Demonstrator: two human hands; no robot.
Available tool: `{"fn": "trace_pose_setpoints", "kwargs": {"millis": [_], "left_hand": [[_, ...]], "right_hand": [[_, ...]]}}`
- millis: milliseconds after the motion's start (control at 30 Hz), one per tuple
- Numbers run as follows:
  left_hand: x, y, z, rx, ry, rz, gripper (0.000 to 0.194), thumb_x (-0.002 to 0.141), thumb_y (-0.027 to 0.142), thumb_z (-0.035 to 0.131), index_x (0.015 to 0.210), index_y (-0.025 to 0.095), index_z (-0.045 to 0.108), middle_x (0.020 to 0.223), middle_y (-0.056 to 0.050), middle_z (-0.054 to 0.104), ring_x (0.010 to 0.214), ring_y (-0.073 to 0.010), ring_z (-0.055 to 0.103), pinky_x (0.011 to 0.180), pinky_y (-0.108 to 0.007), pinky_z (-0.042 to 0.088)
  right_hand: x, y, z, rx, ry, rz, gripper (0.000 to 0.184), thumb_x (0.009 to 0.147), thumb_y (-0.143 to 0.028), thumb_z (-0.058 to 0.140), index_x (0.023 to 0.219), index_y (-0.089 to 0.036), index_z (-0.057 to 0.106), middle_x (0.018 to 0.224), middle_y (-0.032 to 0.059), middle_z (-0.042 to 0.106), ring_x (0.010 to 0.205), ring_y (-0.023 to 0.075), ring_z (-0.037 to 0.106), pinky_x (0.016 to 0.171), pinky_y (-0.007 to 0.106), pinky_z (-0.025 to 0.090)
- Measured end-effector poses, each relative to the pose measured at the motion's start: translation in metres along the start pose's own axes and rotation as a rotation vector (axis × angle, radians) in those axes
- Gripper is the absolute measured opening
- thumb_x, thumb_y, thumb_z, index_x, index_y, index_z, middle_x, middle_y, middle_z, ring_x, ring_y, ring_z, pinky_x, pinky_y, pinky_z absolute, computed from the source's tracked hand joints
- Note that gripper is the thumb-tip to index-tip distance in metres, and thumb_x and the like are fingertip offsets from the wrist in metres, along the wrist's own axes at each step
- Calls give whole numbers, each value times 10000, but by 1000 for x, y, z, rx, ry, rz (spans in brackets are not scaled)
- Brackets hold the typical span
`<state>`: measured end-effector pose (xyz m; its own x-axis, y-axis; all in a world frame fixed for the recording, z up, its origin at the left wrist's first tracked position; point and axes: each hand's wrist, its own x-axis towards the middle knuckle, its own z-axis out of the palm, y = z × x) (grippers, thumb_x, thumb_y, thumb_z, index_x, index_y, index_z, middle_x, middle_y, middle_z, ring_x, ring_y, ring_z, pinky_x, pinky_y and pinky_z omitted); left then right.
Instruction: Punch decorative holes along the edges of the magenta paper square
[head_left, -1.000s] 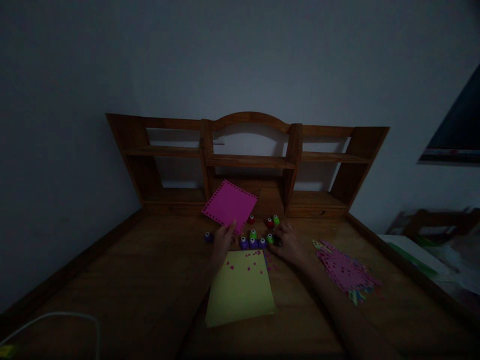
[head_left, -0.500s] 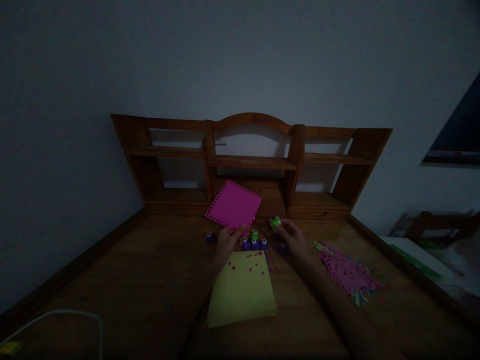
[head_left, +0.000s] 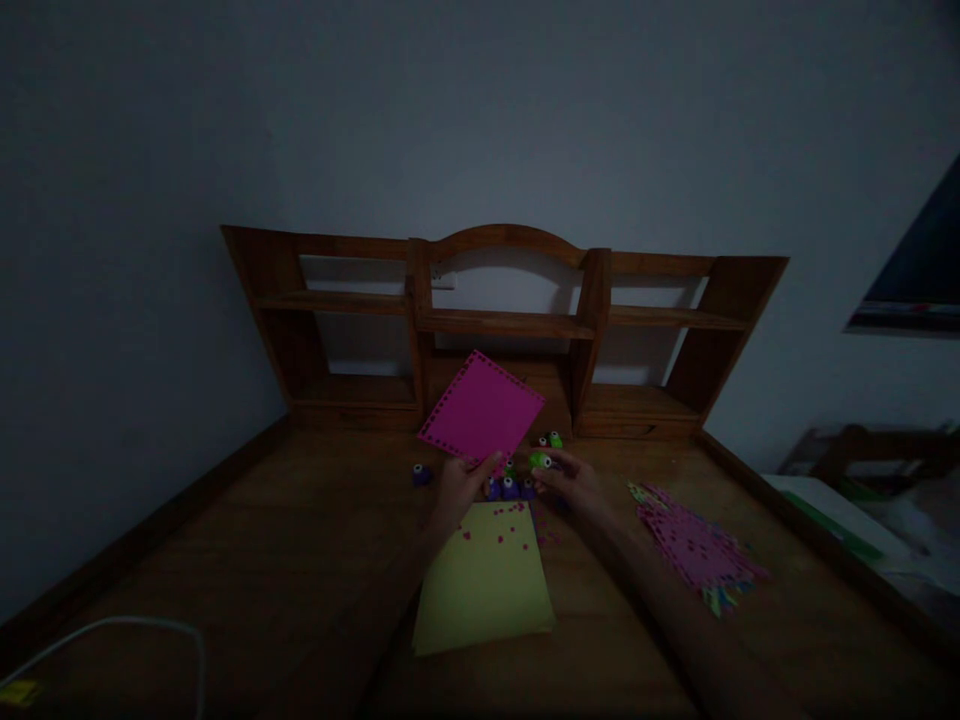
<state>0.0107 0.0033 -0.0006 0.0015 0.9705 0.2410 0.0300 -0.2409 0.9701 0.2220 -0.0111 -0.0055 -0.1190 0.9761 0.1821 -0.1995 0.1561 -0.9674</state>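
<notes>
Pointing corner up (long axis unclear): pink sheet [head_left: 481,408].

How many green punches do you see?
3: one green punch in the right hand, a second green punch behind the purple punches, a third green punch farthest back. Others may be hidden.

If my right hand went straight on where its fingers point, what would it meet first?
Probably the pink sheet, near its lower corner by the left hand; depth is unclear.

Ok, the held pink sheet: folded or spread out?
Spread out: the left hand holds the pink sheet near one corner; the other three show without folds.
</notes>
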Motion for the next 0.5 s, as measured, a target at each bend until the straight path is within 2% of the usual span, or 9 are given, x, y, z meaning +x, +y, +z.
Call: {"fn": "trace_pose_setpoints", "kwargs": {"millis": [267,500], "left_hand": [[-11,8,6,86,-65,20,531,707,604,683,444,171,522,399,19,476,395,-101,423,444,-225,303],[-11,7,7,105,-70,73,521,735,576,669,443,173,513,413,17,478,406,-102,421,445,-226,298]], "right_hand": [[0,7,4,34,-12,14,505,607,-348,876,1051,-218,674,832,22,737,692,187,686,733,355,557],[-2,3,7,6,-27,-3,462,627,-335,865,1032,-216,678,815,21,730,672,180,684,728,356,560]]}}
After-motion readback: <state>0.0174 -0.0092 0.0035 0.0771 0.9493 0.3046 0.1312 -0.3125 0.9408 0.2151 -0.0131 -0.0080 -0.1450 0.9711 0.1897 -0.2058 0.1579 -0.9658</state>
